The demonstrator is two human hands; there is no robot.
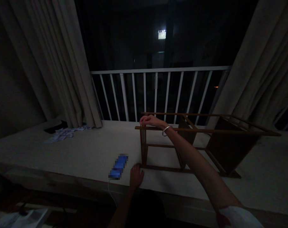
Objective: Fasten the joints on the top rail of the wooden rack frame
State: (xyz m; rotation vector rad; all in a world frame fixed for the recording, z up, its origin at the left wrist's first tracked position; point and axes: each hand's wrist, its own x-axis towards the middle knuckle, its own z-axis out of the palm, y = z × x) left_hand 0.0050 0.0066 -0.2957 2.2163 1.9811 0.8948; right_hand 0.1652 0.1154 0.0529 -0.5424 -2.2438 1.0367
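Observation:
A brown wooden shelf rack (215,130) lies on its side on the pale window ledge. My right hand (151,121), wearing a silver bangle (167,130) at the wrist, is over the left end of the rack's upper near rail. Its fingers are curled into a pinch; whatever is between them is too small and dark to make out. Down at the rack's lower left corner, my left hand (136,176) rests on the ledge, fingers a little apart and close to the frame. Whether it touches the wood I cannot tell.
A phone (118,167), its screen lit and blurred, lies left of my left hand with a white cable (110,190) trailing over the ledge's front edge. Crumpled papers (62,134) lie by the left curtain (70,79). White railing (158,69) stands behind the rack.

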